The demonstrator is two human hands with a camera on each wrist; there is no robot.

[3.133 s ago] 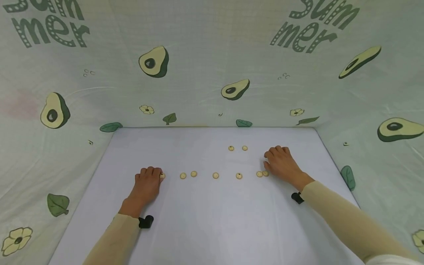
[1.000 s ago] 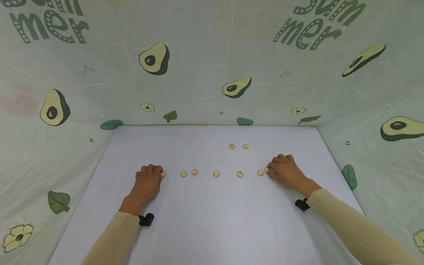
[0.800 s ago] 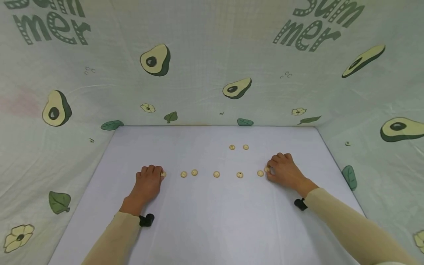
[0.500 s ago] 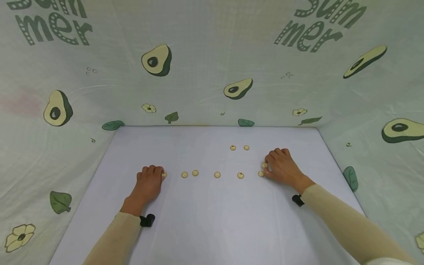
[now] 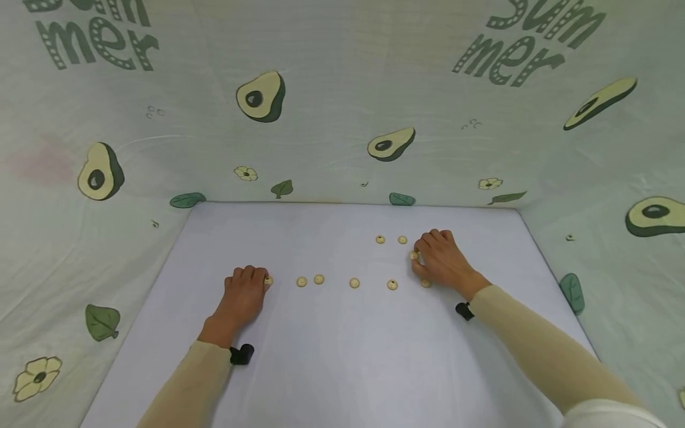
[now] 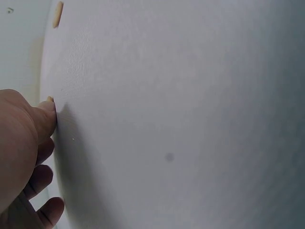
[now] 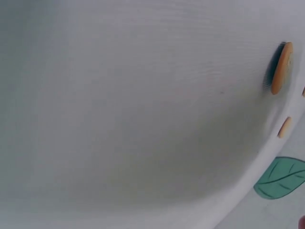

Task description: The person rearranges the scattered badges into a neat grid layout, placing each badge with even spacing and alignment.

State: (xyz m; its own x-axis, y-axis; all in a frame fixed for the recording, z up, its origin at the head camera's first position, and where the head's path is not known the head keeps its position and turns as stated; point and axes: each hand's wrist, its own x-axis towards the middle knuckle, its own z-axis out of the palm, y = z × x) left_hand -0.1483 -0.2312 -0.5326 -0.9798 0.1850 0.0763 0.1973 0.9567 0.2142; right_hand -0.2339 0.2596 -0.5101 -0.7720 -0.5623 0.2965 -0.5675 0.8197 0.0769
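Small round pale wooden discs with marks on their tops lie on the white table. My left hand [image 5: 244, 295] pinches the leftmost disc [image 5: 269, 280] of the front row between thumb and fingers. In the left wrist view, only a sliver of that disc [image 6: 50, 99] shows past the thumb. My right hand [image 5: 441, 260] pinches another disc [image 5: 414, 255], close in front of the back pair, whose nearer member is a disc [image 5: 402, 240] just left of the fingers. Below the right hand, a front-row disc [image 5: 426, 283] is partly covered by it.
Along the front row lie several more discs, among them one disc [image 5: 355, 283] near the middle and another disc [image 5: 392, 285] further right. The other back disc [image 5: 380, 239] sits left of its partner. A printed cloth [image 5: 321, 119] rises behind the table's [image 5: 332, 356] far edge.
My right hand has taken hold of the rightmost front-row disc and carried it left and away from me, towards the back pair. The left hand keeps its place on its disc.
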